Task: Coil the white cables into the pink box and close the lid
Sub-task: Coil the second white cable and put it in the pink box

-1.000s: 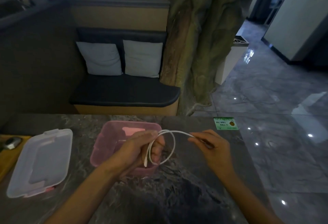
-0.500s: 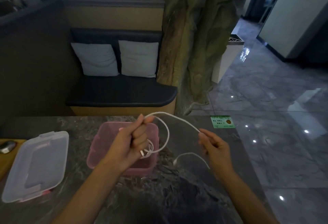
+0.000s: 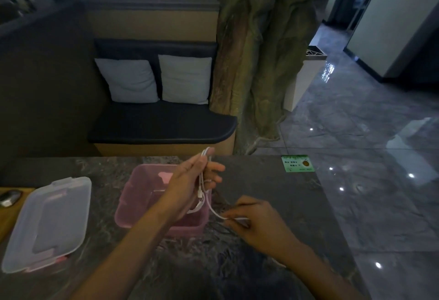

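Observation:
A pink box (image 3: pixel 133 207) stands open on the dark marble table, in the middle. My left hand (image 3: pixel 190 185) is raised over the box's right side and grips a bundle of loops of the white cable (image 3: pixel 210 206). The loops hang upright from thumb to palm. One strand runs down and right to my right hand (image 3: pixel 259 223), which pinches the cable's loose end low over the table, right of the box. The clear lid (image 3: pixel 47 223) lies flat on the table to the left of the box.
A green card (image 3: pixel 298 163) lies near the table's far right corner. A wooden board (image 3: pixel 8 214) with a small dark object (image 3: pixel 9 197) sits at the left edge. Beyond the table are a bench with two cushions and a tree trunk.
The wide loop has been pulled tight into a narrow bundle in my left hand. My right hand has dropped lower and nearer, with the cable's end in it.

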